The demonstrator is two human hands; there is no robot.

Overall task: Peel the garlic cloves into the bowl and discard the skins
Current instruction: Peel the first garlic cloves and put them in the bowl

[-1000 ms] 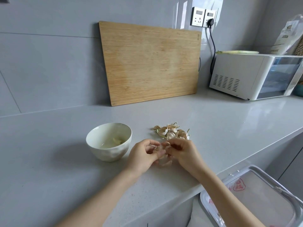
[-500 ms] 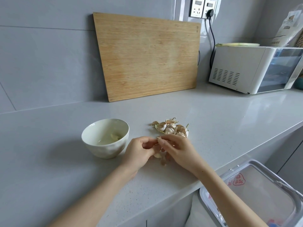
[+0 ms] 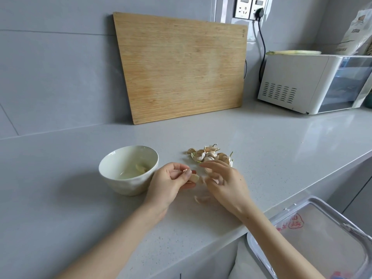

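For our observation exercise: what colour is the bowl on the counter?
The bowl is pale cream-white, plain, without pattern; the head view shows it best.

Nothing here can be read in full. The plastic liner [image 3: 322, 238] of the bin [image 3: 249, 243] carries a round red print whose characters are too blurred to make out. The cutting board [image 3: 181, 65] has a small dark mark at its upper right corner, illegible. The paper bag [image 3: 356, 31] on the white oven [image 3: 291, 81] shows dark printed lines, too small to read.
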